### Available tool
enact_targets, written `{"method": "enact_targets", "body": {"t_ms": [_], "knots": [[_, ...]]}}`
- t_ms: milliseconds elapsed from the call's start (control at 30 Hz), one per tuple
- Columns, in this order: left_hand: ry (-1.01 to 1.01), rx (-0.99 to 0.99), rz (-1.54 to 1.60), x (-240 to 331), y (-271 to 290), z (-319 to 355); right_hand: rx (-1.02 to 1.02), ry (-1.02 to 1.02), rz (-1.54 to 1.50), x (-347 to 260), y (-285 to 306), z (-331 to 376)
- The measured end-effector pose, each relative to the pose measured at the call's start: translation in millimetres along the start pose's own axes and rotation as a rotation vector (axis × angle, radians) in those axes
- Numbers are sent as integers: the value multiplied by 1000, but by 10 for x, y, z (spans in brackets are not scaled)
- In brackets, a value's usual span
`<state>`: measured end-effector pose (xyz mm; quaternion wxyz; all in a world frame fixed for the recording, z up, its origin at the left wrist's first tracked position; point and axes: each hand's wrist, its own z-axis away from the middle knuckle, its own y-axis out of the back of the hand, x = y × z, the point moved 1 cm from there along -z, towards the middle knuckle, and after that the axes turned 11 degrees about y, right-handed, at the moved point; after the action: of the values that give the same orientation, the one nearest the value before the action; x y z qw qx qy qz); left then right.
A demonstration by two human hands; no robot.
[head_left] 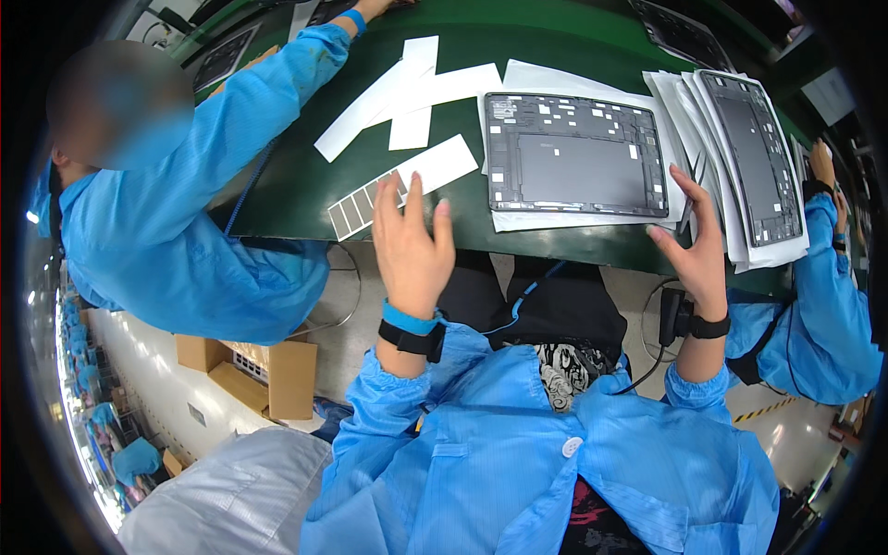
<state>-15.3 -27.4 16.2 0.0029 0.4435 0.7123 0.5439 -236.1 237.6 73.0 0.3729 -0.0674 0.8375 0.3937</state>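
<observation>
My left hand point(413, 254) is open, fingers spread, over a white strip point(442, 166) that carries a row of dark grey rectangular pads point(356, 213). Its fingertips are at the pads; whether they touch is unclear. A black tablet-like housing point(578, 157) lies in front of me on white sheets, its inside facing up, with small white patches around the frame. At its near right corner is my right hand point(698, 250), thumb and forefinger wide apart. A thin dark tool point(700, 171), perhaps tweezers, passes behind that forefinger; I cannot see it gripped.
Several blank white strips point(412, 92) overlap on the green table point(305, 185). On the right, a second housing point(754, 153) rests on stacked white sheets. A co-worker's blue sleeve point(250, 102) reaches across at left; another person point(819, 277) sits at right. A cardboard box point(291, 379) stands below.
</observation>
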Motion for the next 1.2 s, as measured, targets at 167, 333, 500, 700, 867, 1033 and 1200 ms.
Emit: {"method": "enact_targets", "body": {"t_ms": [167,333,500,700,867,1033,1200], "knots": [[20,-172,-49,-203,-103,160,258,-85,-535,-268,-332,-130],[19,-112,-77,-251,-108,222,-92,-146,-734,-561,-1467,-565],[1,-145,-80,-268,-99,224,-157,-60,-509,-674,-2190,-801],[-17,-137,-56,-283,-92,224,-170,40,-420,-718,-2277,-838],[-7,-134,-23,-289,-99,229,-201,32,-361,-790,-2298,-865],[-8,-138,-20,-300,-115,236,-197,62,-314,-828,-2358,-864],[13,-120,-15,-272,-102,230,5,-231,-735,-799,-2220,-890]]}}
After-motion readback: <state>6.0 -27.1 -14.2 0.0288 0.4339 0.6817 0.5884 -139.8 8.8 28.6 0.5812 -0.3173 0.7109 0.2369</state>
